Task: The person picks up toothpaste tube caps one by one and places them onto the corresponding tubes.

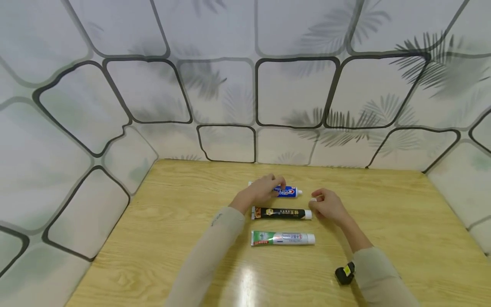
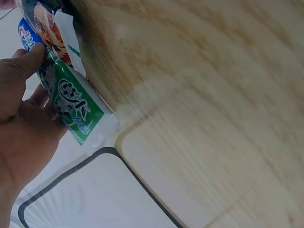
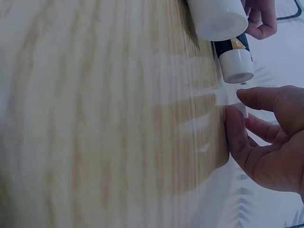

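Observation:
My left hand (image 1: 262, 189) grips a blue toothpaste tube (image 1: 287, 192) at the back of the table. A bare narrow white nozzle shows at the tube's right end, and its green tail end sticks out beside the palm in the left wrist view. To the right of that nozzle, my right hand (image 1: 330, 204) pinches a small white ridged cap (image 3: 242, 110) between thumb and fingers, apart from the tube. In front of the left hand lies a black toothpaste tube (image 1: 283, 213) with a white cap. Nearer still is a green and white toothpaste tube (image 1: 284, 238), also capped.
A small black object with a yellow label (image 1: 345, 273) is by the right sleeve. The wooden table (image 1: 153, 230) meets patterned cloth walls (image 1: 226, 143) at its back and sides.

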`<act>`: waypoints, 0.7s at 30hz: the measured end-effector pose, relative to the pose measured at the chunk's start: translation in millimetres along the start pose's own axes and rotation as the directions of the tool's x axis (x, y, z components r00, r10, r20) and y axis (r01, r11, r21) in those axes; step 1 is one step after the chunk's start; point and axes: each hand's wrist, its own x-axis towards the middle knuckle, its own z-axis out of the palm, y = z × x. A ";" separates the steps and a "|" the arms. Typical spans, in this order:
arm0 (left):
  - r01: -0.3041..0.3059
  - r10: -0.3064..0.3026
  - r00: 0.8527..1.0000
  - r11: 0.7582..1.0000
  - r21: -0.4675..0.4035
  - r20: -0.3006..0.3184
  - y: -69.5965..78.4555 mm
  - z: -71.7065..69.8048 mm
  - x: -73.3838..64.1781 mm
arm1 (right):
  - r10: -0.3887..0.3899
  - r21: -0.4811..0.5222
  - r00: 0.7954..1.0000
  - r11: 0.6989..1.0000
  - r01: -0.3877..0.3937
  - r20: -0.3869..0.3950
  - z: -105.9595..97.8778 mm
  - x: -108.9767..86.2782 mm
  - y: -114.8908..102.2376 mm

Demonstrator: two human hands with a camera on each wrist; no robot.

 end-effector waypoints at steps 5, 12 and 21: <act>0.000 -0.001 1.000 0.999 0.039 0.023 3.1 0.9 0.5 | -0.037 -0.026 0.999 0.999 0.036 -0.016 -1.0 -0.7 1.6; -0.022 0.022 0.999 0.999 0.022 0.023 4.9 -0.6 -3.8 | -0.058 -0.044 0.998 0.997 0.057 -0.033 0.1 -4.0 -3.1; -0.026 0.025 0.999 1.000 -0.016 -0.045 6.2 -4.7 -10.5 | -0.085 -0.012 0.995 0.996 0.085 -0.058 -9.8 -16.4 -5.5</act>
